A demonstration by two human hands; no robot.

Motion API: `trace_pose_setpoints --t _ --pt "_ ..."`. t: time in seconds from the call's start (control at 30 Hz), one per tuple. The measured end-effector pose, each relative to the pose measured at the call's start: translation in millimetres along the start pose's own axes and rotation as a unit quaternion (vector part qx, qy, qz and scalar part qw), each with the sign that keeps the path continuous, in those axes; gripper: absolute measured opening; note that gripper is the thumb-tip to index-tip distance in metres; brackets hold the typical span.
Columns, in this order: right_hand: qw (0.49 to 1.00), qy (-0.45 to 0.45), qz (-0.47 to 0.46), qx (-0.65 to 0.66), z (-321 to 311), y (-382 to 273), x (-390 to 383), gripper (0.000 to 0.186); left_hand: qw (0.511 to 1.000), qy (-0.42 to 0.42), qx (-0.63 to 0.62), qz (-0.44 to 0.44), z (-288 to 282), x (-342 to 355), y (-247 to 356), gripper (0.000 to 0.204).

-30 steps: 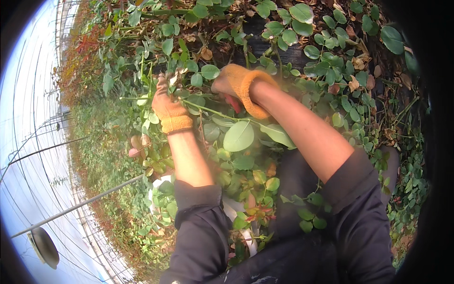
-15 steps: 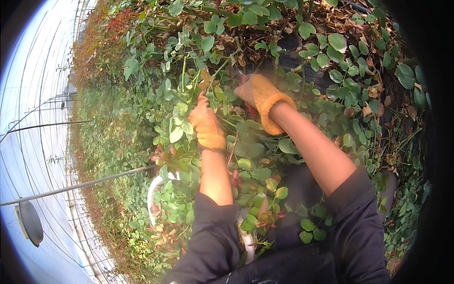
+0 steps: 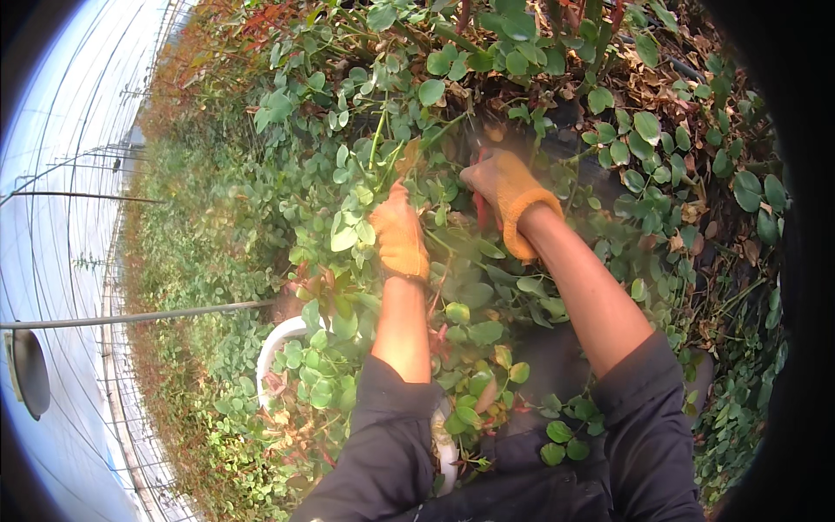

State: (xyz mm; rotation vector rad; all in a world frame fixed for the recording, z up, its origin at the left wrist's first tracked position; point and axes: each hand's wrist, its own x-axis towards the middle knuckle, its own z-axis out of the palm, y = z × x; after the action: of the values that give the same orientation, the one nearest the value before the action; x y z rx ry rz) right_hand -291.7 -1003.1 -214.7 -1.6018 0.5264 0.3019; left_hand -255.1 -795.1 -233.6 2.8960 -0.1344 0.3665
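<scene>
My left hand (image 3: pixel 402 237), in an orange knit glove, is among the green leaves with its fingers partly hidden. It appears closed around a leafy stem (image 3: pixel 377 139) that rises past the fingertips. To its right, my right hand (image 3: pixel 509 193), gloved the same way, is wrapped around red-handled pruning shears (image 3: pixel 481 205). Their metal blades (image 3: pixel 473 130) point up, close to a slanting green stem (image 3: pixel 448 128); whether they touch it is blurred.
A white curved rim (image 3: pixel 271 352) shows under my left arm, filled with cut-looking leafy sprigs. A grey bar (image 3: pixel 148 317) runs in from the left, near a dark round disc (image 3: pixel 30 374). Dry brown leaves (image 3: pixel 687 222) and black sheeting lie at the right.
The whole view has shifted slightly, so plants and both hands sit a little farther right and lower. Both hands keep the same holds; the shears' blades show more clearly.
</scene>
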Motion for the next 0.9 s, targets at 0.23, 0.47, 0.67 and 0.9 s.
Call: trace_pose_setpoints --t 0.23,0.47,0.67,0.9 --pt "0.949 0.064 -0.132 -0.279 10.5 5.8 5.6 0.022 0.983 -0.086 -0.103 -0.125 -6.1 9.2 7.9 0.030" --pt "0.926 0.009 -0.139 -0.351 1.1 -12.5 10.4 0.025 0.955 -0.024 -0.195 -0.222 -6.2 2.1 15.8 0.068" --pt "0.970 0.091 -0.099 -0.205 12.3 3.7 19.0 0.026 0.944 -0.007 -0.195 -0.266 9.3 7.2 15.7 0.089" --pt "0.995 0.084 -0.042 -0.040 19.8 -5.5 26.9 0.032 0.982 -0.050 -0.035 -0.178 4.1 12.0 5.3 0.083"
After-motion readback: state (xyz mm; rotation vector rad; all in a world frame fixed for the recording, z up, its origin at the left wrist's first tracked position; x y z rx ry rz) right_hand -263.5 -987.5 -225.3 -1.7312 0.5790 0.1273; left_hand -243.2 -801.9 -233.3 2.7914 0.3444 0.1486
